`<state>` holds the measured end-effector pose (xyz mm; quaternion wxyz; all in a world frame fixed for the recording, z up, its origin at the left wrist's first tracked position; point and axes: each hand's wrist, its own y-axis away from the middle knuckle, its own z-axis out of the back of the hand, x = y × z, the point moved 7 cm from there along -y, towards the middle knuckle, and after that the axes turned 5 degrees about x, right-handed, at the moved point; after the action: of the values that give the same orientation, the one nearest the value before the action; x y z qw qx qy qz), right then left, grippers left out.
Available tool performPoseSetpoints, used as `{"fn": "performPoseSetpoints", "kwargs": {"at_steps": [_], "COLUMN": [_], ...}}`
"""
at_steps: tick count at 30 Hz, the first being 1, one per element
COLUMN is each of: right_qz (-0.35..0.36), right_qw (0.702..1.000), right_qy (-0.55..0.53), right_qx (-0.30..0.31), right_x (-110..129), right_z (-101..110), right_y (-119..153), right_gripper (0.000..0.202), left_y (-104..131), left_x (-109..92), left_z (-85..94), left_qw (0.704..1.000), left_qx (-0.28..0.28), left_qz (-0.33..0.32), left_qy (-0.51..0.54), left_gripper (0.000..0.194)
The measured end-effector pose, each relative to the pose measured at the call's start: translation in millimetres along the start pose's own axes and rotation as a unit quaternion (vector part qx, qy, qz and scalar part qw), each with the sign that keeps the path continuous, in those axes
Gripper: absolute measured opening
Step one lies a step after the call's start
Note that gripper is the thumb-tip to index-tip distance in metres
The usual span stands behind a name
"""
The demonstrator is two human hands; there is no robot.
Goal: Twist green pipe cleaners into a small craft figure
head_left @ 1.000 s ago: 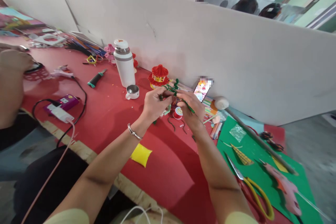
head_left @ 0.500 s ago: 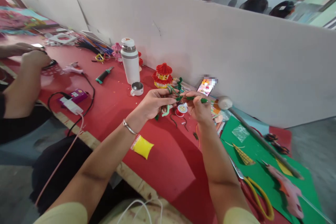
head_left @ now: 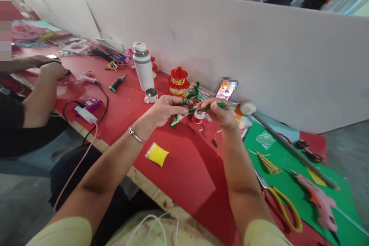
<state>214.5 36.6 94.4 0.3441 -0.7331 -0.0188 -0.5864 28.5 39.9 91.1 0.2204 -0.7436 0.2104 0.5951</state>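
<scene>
My left hand [head_left: 164, 110] pinches a small piece of dark green crochet work [head_left: 191, 111], and a strand of green yarn [head_left: 184, 101] loops over its fingers. Close on the right, my right hand [head_left: 221, 114] grips a crochet hook [head_left: 219, 105] by its green handle, with the metal tip reaching toward the green piece. Fingers partly hide where hook and yarn meet. A curly green strand [head_left: 195, 90] rises just behind my hands. Below them stands a spool of red thread [head_left: 198, 118].
A white thermos [head_left: 143, 69], its cup [head_left: 151, 95], a red-and-yellow lantern [head_left: 178, 80] and a propped phone [head_left: 225, 90] stand behind. Yellow packet [head_left: 157, 154] lies in front. Scissors [head_left: 284, 207], pink glue gun [head_left: 315, 200] and mallet [head_left: 248, 107] are right; another person's arm [head_left: 43, 88] is left.
The view has shifted slightly. My right hand and the hook have tilted a little, the handle now slanting upward to the right. Both hands keep their hold.
</scene>
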Motion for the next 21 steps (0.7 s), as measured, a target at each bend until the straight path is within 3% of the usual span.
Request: {"fn": "performPoseSetpoints", "kwargs": {"at_steps": [14,21], "right_qz": [-0.039,-0.011], "right_qw": [0.998,0.990], "right_qy": [0.009,0.141], "right_qx": [0.044,0.021], "right_x": [9,33], "right_z": [-5,-15], "right_y": [5,5], "right_gripper": [0.037,0.029], "left_y": [5,8], "left_x": [-2,-10], "left_z": [-5.5,-0.6], "left_qw": [0.999,0.997], "left_qx": [-0.004,-0.038], "left_qz": [0.035,0.012], "left_qy": [-0.009,-0.068], "left_gripper": [0.032,0.030]}}
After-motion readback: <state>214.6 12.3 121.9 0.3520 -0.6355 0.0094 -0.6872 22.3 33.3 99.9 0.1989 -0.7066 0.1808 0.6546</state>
